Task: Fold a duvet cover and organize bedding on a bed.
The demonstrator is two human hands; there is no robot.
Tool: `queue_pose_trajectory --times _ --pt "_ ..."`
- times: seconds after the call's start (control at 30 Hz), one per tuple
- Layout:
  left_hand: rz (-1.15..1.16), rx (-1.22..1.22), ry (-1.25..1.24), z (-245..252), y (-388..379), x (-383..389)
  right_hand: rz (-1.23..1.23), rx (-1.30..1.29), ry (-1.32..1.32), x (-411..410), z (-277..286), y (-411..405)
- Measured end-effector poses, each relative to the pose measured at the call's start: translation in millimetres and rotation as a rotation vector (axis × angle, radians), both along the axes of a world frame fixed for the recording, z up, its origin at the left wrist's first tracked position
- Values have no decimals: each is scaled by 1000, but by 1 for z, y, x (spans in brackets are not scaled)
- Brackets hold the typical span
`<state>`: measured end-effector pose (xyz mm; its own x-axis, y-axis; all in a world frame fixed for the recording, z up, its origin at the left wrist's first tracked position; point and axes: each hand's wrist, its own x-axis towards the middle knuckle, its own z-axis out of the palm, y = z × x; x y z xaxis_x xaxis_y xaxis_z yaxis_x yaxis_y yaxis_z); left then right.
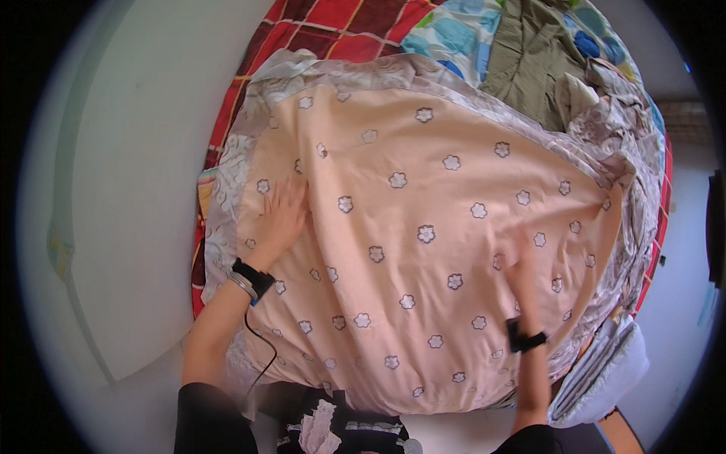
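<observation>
A peach cloth [397, 215] printed with white flowers lies spread before me, creased with several long folds. Its edges rest on a grey-mauve patterned fabric [363, 74] that shows as a border around it. My left hand [285, 211] presses palm down on the left part of the cloth, beside a raised fold, and grips nothing. On the right part of the same cloth is my right hand [522, 255], blurred by motion; whether its fingers pinch any cloth is unclear. A black band with a cable [255, 278] circles my left wrist, and another black band [524, 337] is on the right.
A red checked blanket [340, 28] lies beneath, with an olive garment [524, 62] and blue-dotted fabric [459, 28] at the far side. Bunched patterned cloth [612, 122] lies at the right. A folded white quilted item [604, 374] sits at the near right corner. A pale wall [142, 170] rises on the left.
</observation>
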<state>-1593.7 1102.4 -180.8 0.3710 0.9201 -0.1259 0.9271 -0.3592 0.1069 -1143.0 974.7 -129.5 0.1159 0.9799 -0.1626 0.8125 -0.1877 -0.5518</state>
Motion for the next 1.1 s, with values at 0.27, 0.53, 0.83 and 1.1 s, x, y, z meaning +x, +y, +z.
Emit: queue_pose_trajectory --times 0.27,0.53,0.83,1.1 --pt "443 -170 69 -39 -8 -40 273 -393 -287 -185 -29 -16" --pt "458 -229 68 -53 -2 -46 281 -263 -455 -184 -78 -18" --pt "-131 -628 -325 -11 -189 20 335 -272 -110 -151 -43 -35" --pt "429 -1172 -311 46 -354 -34 392 -386 -200 -174 -9 -282"
